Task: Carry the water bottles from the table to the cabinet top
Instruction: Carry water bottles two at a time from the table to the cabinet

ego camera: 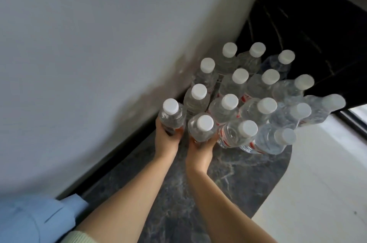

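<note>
Wall off to the left. Left hand wrapped round one white-capped water bottle. Right hand just beside it, clamped on another bottle. Cluster of capped bottles upright beyond and right of both hands, on the dark marbled cabinet top.

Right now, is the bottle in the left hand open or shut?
Shut: the bottle in the left hand has its white cap on top.
</note>
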`<action>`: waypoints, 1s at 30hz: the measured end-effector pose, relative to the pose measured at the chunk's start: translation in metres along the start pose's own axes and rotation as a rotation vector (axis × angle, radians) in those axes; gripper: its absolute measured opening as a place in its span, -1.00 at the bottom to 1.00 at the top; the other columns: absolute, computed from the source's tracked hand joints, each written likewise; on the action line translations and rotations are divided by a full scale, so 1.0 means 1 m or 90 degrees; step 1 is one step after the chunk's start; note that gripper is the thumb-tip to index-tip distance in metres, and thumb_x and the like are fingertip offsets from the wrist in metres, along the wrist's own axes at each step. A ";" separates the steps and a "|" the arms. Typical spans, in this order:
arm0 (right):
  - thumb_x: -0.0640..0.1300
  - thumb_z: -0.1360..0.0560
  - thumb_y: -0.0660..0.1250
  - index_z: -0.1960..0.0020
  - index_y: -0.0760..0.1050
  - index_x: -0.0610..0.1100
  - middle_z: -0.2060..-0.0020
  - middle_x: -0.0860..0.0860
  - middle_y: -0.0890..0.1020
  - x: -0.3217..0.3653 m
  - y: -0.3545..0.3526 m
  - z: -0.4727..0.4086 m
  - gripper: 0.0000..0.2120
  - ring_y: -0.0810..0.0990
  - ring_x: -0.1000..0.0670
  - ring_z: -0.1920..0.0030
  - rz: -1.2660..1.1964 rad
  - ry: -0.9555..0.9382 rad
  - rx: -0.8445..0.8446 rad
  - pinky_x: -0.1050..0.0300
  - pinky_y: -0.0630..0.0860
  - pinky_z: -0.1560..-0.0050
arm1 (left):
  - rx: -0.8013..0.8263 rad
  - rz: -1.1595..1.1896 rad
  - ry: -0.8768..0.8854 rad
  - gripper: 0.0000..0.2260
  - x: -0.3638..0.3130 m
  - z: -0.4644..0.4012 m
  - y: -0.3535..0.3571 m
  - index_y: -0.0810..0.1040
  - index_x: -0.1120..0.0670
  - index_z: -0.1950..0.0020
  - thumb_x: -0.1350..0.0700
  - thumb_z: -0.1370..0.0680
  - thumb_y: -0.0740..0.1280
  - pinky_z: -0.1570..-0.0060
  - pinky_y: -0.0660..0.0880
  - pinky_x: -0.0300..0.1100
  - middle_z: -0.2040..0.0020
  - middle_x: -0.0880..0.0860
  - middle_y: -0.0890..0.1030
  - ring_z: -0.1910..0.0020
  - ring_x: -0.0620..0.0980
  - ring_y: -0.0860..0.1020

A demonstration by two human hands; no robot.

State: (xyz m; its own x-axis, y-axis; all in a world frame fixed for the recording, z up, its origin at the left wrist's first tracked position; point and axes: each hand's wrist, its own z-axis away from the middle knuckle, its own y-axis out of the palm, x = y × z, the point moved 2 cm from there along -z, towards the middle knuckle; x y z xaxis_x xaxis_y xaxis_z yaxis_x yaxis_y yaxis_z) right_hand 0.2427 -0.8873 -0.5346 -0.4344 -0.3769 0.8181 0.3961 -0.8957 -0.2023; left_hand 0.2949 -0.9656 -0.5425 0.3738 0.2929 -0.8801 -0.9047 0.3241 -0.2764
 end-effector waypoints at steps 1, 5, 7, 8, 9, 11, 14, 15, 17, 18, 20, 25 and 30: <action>-0.14 -0.51 0.37 -0.48 0.14 0.13 -0.32 -0.01 0.51 -0.003 0.000 -0.001 -0.35 0.50 -0.05 -0.29 0.001 0.004 0.013 0.02 0.45 -0.29 | 0.003 -0.008 -0.005 -0.41 0.004 0.000 0.000 0.37 0.11 -0.37 0.17 -0.40 0.53 -0.25 0.46 -0.02 -0.24 0.09 0.57 -0.23 0.01 0.54; -0.14 -0.50 0.39 -0.45 0.18 0.05 -0.30 0.04 0.52 -0.007 -0.007 0.000 -0.38 0.52 0.03 -0.25 0.010 0.018 0.049 0.13 0.45 -0.19 | 0.015 -0.011 -0.010 -0.36 0.011 0.004 -0.004 0.34 0.09 -0.40 0.20 -0.39 0.53 -0.24 0.46 -0.05 -0.26 0.07 0.57 -0.23 -0.01 0.53; -0.17 -0.49 0.40 -0.47 0.15 0.04 -0.32 0.05 0.50 -0.007 -0.012 0.004 -0.34 0.49 0.02 -0.30 0.016 0.019 0.067 0.06 0.44 -0.29 | 0.020 -0.001 -0.013 -0.36 0.009 0.005 -0.004 0.34 0.09 -0.40 0.23 -0.39 0.53 -0.27 0.45 -0.02 -0.27 0.07 0.56 -0.26 0.00 0.52; -0.19 -0.49 0.40 -0.49 0.14 0.04 -0.33 0.04 0.50 -0.007 -0.016 0.006 -0.32 0.48 0.01 -0.32 0.020 0.019 0.075 0.02 0.43 -0.33 | 0.024 0.009 -0.010 -0.36 0.007 0.006 -0.004 0.34 0.09 -0.40 0.25 -0.39 0.52 -0.29 0.44 0.00 -0.27 0.07 0.55 -0.27 -0.01 0.52; -0.21 -0.49 0.39 -0.50 0.12 0.05 -0.34 0.04 0.49 -0.006 -0.020 0.008 -0.30 0.48 0.01 -0.33 0.025 0.018 0.084 0.01 0.42 -0.34 | 0.027 0.019 -0.005 -0.36 0.005 0.009 -0.005 0.34 0.09 -0.40 0.26 -0.38 0.52 -0.30 0.43 -0.01 -0.28 0.07 0.54 -0.28 -0.02 0.51; -0.23 -0.49 0.38 -0.51 0.09 0.05 -0.37 0.03 0.46 -0.004 -0.030 0.013 -0.27 0.46 0.02 -0.35 0.044 0.009 0.100 0.04 0.40 -0.34 | 0.024 0.034 -0.010 -0.33 0.003 0.017 -0.005 0.31 0.05 -0.42 0.27 -0.39 0.51 -0.31 0.40 -0.09 -0.32 0.00 0.51 -0.31 -0.07 0.47; -0.22 -0.51 0.38 -0.51 0.09 0.02 -0.41 0.03 0.39 -0.001 -0.050 0.022 -0.29 0.38 0.04 -0.40 0.048 0.011 0.117 0.11 0.37 -0.33 | 0.003 0.022 -0.036 -0.28 0.001 0.032 -0.011 0.24 0.05 -0.48 0.26 -0.41 0.49 -0.28 0.32 -0.20 -0.32 -0.08 0.44 -0.33 -0.16 0.38; -0.20 -0.51 0.38 -0.52 0.08 0.01 -0.43 0.02 0.36 -0.001 -0.056 0.026 -0.29 0.35 0.02 -0.43 0.051 0.018 0.121 0.05 0.36 -0.38 | -0.004 0.007 -0.044 -0.27 0.000 0.037 -0.014 0.22 0.07 -0.50 0.24 -0.41 0.49 -0.29 0.31 -0.21 -0.36 -0.06 0.42 -0.33 -0.18 0.36; -0.17 -0.51 0.39 -0.53 0.06 -0.01 -0.48 -0.01 0.30 0.005 -0.067 0.032 -0.27 0.31 -0.03 -0.46 0.065 0.018 0.126 -0.09 0.33 -0.42 | -0.010 -0.024 -0.046 -0.24 -0.007 0.045 -0.018 0.17 0.07 -0.53 0.18 -0.42 0.49 -0.38 0.29 -0.12 -0.46 0.02 0.36 -0.40 -0.13 0.32; -0.16 -0.51 0.39 -0.53 0.06 -0.01 -0.49 -0.01 0.29 0.009 -0.071 0.033 -0.27 0.31 -0.03 -0.46 0.074 0.011 0.128 -0.10 0.33 -0.43 | -0.011 -0.038 -0.045 -0.23 -0.011 0.048 -0.019 0.15 0.06 -0.54 0.15 -0.43 0.49 -0.42 0.27 -0.06 -0.49 0.04 0.32 -0.45 -0.08 0.29; -0.15 -0.51 0.40 -0.52 0.09 -0.02 -0.47 -0.02 0.31 0.018 -0.081 0.037 -0.29 0.33 -0.02 -0.45 0.095 -0.014 0.129 -0.08 0.33 -0.43 | -0.014 -0.053 -0.038 -0.23 -0.023 0.056 -0.021 0.13 0.02 -0.55 0.11 -0.44 0.48 -0.46 0.23 0.00 -0.52 0.05 0.26 -0.49 -0.03 0.24; -0.08 -0.51 0.39 -0.47 0.21 -0.05 -0.39 0.01 0.40 0.044 -0.102 0.051 -0.40 0.38 0.02 -0.39 0.145 -0.061 0.120 0.06 0.35 -0.39 | -0.017 -0.064 0.004 -0.30 -0.054 0.082 -0.026 0.13 0.01 -0.54 0.04 -0.50 0.42 -0.44 0.22 -0.08 -0.51 0.03 0.26 -0.48 -0.03 0.24; -0.02 -0.53 0.36 -0.41 0.31 -0.06 -0.32 0.02 0.45 0.106 -0.130 0.065 -0.50 0.44 0.02 -0.30 0.186 -0.163 0.135 0.04 0.44 -0.29 | -0.015 -0.081 0.106 -0.35 -0.113 0.113 -0.032 0.16 0.01 -0.54 0.01 -0.52 0.39 -0.39 0.19 -0.20 -0.51 0.00 0.27 -0.48 -0.06 0.24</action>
State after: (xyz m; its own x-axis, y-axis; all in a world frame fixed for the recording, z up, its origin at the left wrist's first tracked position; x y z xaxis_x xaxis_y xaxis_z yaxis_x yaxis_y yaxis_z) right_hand 0.1979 -0.7956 -0.3868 -0.0751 -0.5123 0.8555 0.6418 -0.6815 -0.3518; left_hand 0.3048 -0.9074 -0.3903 0.4474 0.0971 -0.8890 -0.8578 0.3277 -0.3959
